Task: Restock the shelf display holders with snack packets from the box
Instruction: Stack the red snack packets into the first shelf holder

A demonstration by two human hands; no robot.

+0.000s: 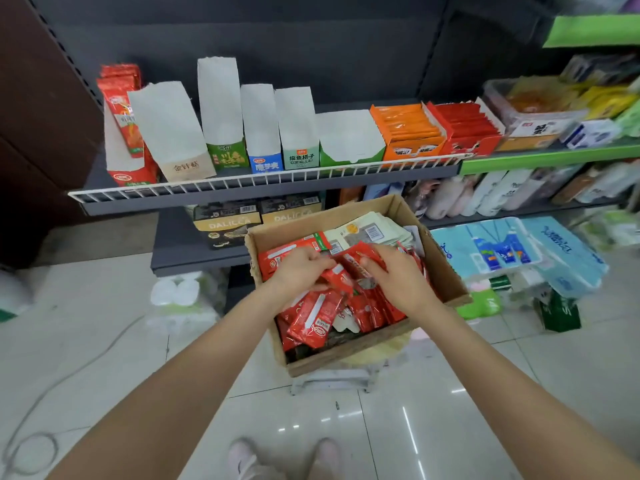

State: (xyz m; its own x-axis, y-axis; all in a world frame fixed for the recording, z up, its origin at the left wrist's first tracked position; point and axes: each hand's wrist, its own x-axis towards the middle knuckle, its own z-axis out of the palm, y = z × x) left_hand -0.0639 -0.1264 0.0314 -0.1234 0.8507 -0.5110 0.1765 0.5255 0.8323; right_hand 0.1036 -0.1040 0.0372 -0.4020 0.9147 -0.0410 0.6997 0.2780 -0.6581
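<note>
A cardboard box (446,271) sits below the shelf, filled with red snack packets (311,320) and some pale packets (363,230) at its far end. Both hands are inside the box. My left hand (298,268) grips red packets near the middle. My right hand (398,275) grips a bunch of red packets beside it. On the shelf stands a row of display holders: a red one (128,174) at the left with red packets in it, then several white-walled holders (166,129) whose contents are hidden, then an orange one (408,133) and a red one (464,129), both full.
A white wire rail (263,178) runs along the shelf's front edge. Dark boxes (225,223) stand on the lower shelf behind the cardboard box. Blue tissue packs (512,251) lie to the right, toilet rolls (180,296) to the left. A cable (69,372) curls over the tiled floor.
</note>
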